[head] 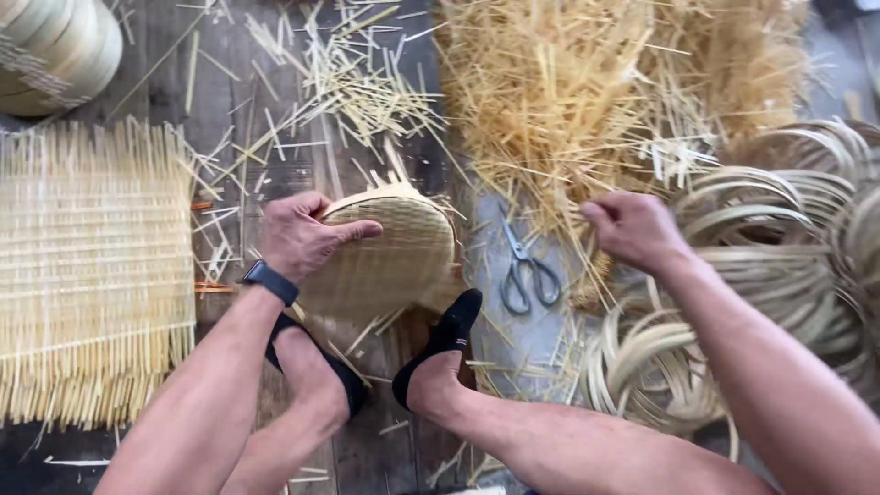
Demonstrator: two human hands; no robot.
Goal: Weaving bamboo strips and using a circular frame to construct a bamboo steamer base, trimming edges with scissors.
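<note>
At the floor's left edge lies a flat woven bamboo mat [92, 275], w/ a stack of bamboo hoops [55, 50] in the top-left corner. Left hand [302, 234], smartwatch [270, 280] on the wrist, lies flat w/ fingers together on the round woven bamboo tray [394, 257], mid-floor just above the two black-socked feet [440, 353]. Scissors [524, 270] lie right of the tray; right hand [632, 229] is curled shut, pinching bamboo strips [550, 101] from the pile near the top edge, w/ coiled bamboo rings [779, 238] along the right edge.

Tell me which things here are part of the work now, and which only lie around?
In use: left hand on round woven basket; right hand at bamboo strip pile.
Lying about: scissors, bamboo hoops, woven mat.
</note>
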